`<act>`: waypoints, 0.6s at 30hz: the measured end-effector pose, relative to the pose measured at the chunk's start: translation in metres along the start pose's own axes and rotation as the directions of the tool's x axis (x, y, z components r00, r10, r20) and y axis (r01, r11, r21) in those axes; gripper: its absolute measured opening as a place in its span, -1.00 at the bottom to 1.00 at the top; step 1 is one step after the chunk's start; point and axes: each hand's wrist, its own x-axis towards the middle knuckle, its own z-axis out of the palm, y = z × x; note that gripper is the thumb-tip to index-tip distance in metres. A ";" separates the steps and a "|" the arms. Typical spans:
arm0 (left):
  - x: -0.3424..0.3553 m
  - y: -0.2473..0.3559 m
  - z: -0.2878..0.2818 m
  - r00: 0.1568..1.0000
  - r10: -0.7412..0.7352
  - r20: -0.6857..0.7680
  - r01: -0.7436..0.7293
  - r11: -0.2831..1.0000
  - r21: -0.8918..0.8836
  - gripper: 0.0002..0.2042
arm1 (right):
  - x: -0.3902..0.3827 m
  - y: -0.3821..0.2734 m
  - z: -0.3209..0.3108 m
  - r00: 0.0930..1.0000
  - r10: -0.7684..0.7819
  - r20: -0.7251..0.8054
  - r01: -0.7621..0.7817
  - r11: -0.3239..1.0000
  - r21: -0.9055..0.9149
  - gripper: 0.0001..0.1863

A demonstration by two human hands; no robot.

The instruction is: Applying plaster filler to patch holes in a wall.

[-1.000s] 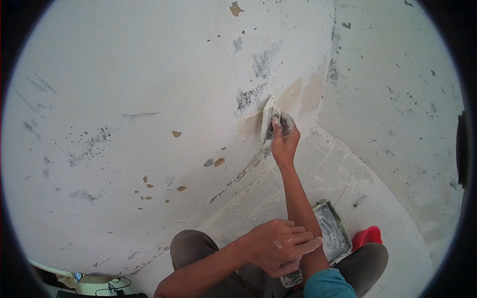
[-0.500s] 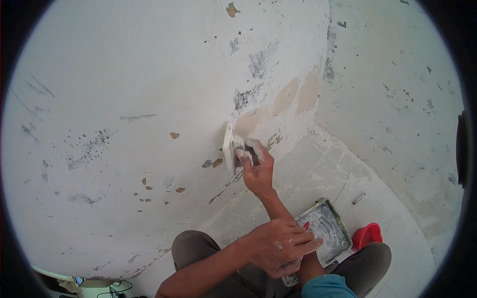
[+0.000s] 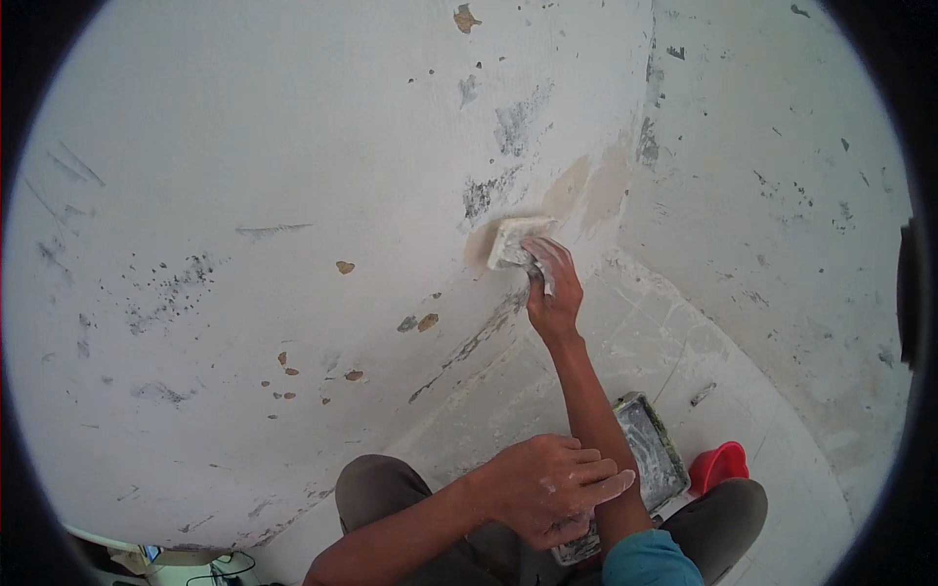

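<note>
My right hand [image 3: 552, 291] is stretched out to the white wall [image 3: 293, 195] and grips a flat putty scraper [image 3: 515, 240], whose blade lies against the wall beside a tan patch of fresh filler [image 3: 586, 190]. My left hand [image 3: 547, 488] rests on my knee with the fingers loosely curled and dusted white; it holds the near end of a rectangular putty tray [image 3: 650, 459] that sits under my right forearm.
The wall is chipped, with brown spots and grey scuffs; it meets a second wall [image 3: 782, 195] at a corner on the right. A red object [image 3: 718, 464] lies on the dusty floor [image 3: 625, 332] by the tray. Some items sit at the lower left edge.
My right hand swept the scraper left and down along the wall, then came back up and right toward the tan patch. The left hand stayed on my knee.
</note>
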 end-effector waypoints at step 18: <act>0.003 0.004 -0.004 1.000 0.006 0.019 -0.006 0.999 0.044 -0.31 | -0.032 0.008 -0.003 0.817 0.576 -0.001 -0.536 0.761 0.365 -0.74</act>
